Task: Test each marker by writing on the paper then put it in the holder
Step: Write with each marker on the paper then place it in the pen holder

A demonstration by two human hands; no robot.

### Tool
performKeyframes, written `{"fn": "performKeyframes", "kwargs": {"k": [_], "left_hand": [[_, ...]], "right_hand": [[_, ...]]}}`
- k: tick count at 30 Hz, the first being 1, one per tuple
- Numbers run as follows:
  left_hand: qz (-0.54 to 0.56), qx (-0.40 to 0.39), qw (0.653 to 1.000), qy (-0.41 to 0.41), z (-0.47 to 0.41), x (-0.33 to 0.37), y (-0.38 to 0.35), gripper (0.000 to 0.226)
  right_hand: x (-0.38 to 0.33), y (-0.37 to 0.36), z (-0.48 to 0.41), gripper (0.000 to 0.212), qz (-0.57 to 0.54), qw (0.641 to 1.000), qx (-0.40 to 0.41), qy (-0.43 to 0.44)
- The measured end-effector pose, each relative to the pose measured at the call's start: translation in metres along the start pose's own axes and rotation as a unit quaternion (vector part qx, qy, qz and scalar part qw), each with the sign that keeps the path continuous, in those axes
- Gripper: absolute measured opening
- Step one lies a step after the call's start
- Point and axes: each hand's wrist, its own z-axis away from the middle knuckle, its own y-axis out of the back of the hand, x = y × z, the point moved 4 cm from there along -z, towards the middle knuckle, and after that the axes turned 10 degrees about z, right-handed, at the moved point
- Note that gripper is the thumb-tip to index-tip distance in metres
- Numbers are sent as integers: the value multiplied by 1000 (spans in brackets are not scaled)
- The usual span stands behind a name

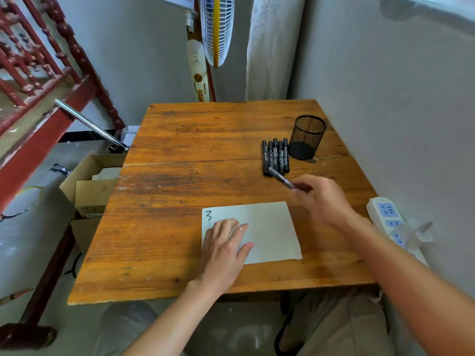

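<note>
The marker [280, 178] is in the right hand [321, 201], pinched at its near end between thumb and curled fingers. It is slim and black with a pale label along the barrel, and it slants up and to the left, just above the table [192, 140]. Its far tip hangs over the near ends of the row of markers [275, 156]; I can't tell from here whether it touches them, or whether its cap is on.

That row is five more black markers, lying side by side and touching. Just to their right stands the holder [307, 137], a round black mesh cup, upright.

Nearer the person lies the paper [270, 227], a white sheet with one dark squiggle like a 3 in its far left corner. The left hand [223, 247] lies flat on the sheet's left part, fingers straight, palm down.

A white power strip [388, 217] sits at the table's right edge by the wall. Cardboard boxes [95, 186] stand on the floor to the left, and a fan [217, 29] stands behind the table.
</note>
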Motion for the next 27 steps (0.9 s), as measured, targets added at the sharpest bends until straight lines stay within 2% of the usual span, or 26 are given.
{"fn": "performKeyframes", "kwargs": {"k": [4, 8, 10, 12, 14, 17, 20, 23, 27], "left_hand": [[-45, -15, 999, -8, -19, 5, -13, 31], [-77, -18, 997, -18, -33, 9, -24, 31], [-87, -19, 996, -21, -39, 10, -28, 34], [-95, -25, 995, -21, -43, 10, -30, 37], [-97, -29, 995, -19, -44, 10, -30, 39], [-95, -30, 995, -17, -43, 9, -31, 39], [-95, -30, 995, -14, -42, 7, -31, 38], [-97, -30, 995, -12, -42, 7, -32, 36], [-97, -32, 995, -13, -43, 7, -32, 37]], "right_hand": [[16, 32, -43, 17, -169, 979, 97, -54], [31, 63, -99, 38, -256, 943, 194, -84], [37, 80, -122, 32, -267, 927, 242, -103], [39, 91, -141, 24, -251, 919, 281, -117], [42, 91, -157, 25, -219, 923, 288, -128], [48, 74, -174, 28, -162, 949, 232, -140], [51, 59, -178, 44, -34, 971, 192, -135], [53, 53, -181, 35, 52, 973, 180, -134], [56, 46, -186, 32, 95, 974, 153, -141]]}}
